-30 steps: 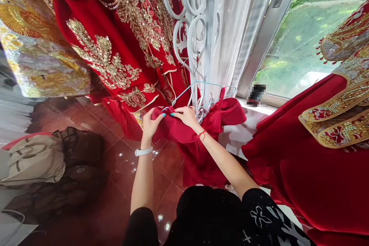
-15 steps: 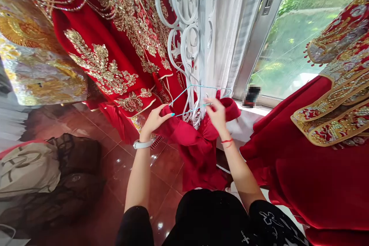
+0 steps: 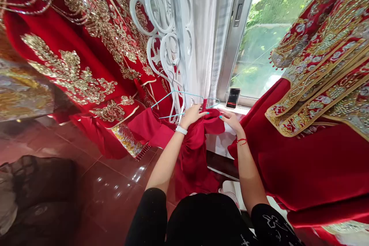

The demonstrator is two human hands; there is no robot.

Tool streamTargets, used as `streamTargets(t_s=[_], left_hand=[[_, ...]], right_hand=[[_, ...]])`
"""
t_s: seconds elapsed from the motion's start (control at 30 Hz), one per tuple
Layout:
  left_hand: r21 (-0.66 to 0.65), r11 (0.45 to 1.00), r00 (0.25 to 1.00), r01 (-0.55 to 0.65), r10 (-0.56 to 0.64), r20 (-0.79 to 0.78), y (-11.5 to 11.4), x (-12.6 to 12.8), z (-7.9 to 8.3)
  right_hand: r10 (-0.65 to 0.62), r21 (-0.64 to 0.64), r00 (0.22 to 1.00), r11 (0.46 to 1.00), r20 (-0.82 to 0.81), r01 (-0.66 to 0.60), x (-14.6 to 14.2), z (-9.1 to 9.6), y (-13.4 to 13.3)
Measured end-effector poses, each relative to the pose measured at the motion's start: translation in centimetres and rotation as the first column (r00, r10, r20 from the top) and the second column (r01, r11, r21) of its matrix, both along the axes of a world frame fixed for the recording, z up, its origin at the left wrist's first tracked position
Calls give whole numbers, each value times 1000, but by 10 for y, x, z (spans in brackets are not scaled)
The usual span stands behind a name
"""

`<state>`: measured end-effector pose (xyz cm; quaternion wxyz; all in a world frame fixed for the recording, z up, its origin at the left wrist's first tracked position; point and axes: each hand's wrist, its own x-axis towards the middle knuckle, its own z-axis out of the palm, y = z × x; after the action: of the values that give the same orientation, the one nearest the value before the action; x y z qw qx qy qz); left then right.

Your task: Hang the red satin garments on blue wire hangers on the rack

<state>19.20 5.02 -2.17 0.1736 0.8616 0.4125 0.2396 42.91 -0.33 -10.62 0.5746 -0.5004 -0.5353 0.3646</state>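
Note:
A plain red garment hangs from a thin light-blue wire hanger hooked on a white scrolled metal stand. My left hand, with a white wristband, pinches the top edge of the red garment near its strap. My right hand, with a red string at the wrist, grips the same top edge a little further right. Both hands are closed on the fabric, just below the hanger's bar.
Red robes with gold embroidery hang at the left and at the right. A white curtain and a window stand behind. A small dark object sits on the sill. Glossy red-brown floor tiles lie below.
My left hand moved right from the garment's left end to the strap. My right hand dropped from the hanger bar onto the garment's right top edge. The view shifted rightward.

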Motion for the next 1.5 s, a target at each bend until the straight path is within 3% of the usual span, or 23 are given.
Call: streamTargets(t_s=[0.1, 0.2, 0.3, 0.4, 0.5, 0.6, 0.77, 0.87, 1.0, 1.17, 1.27, 1.37, 1.43, 1.5], left_hand=[[-21, 992, 992, -122, 122, 29, 3, 9, -6], [-3, 994, 992, -113, 113, 50, 1, 7, -9], [-10, 996, 993, -92, 92, 76, -3, 4, -10], [-32, 997, 993, -66, 69, 95, -7, 4, -9], [-45, 997, 993, -59, 64, 101, -12, 5, -7], [-46, 996, 990, -78, 83, 110, -15, 7, -5], [-35, 996, 989, -85, 88, 122, -21, 13, -3], [-33, 994, 986, -106, 109, 123, -23, 14, -2], [-64, 996, 993, -55, 62, 99, -25, 14, 2], [-82, 986, 984, -147, 154, 85, -25, 13, -1], [-90, 988, 979, -124, 137, 153, -21, 10, -4], [-48, 999, 953, -19, 32, 303, -19, 2, -7], [19, 1000, 900, -5, -4, 436, -23, -4, -10], [76, 995, 850, -64, 14, 527, -33, -9, -17]], right_hand=[[-94, 20, 995, 995, -16, 95, 0, -7, -5], [-299, 63, 949, 950, -98, 306, -1, -6, -3], [-446, 130, 875, 872, -186, 472, -4, 9, 3], [-500, 218, 853, 825, -149, 521, -10, 31, 9], [-495, 294, 865, 818, -78, 495, -20, 54, 14], [-432, 350, 902, 843, -10, 408, -24, 70, 12], [-330, 383, 939, 883, 98, 271, -7, 83, -11], [-327, 404, 936, 880, 131, 250, -3, 92, -17], [-366, 461, 914, 851, 173, 253, -31, 108, -3], [-311, 471, 914, 868, 261, 161, -67, 114, 13], [-128, 345, 943, 938, 306, 16, -62, 109, 13], [12, 265, 923, 956, 384, -123, -53, 106, 12], [-23, 274, 910, 956, 415, -101, -52, 106, 13], [-111, 297, 906, 955, 409, -17, -55, 107, 17]])
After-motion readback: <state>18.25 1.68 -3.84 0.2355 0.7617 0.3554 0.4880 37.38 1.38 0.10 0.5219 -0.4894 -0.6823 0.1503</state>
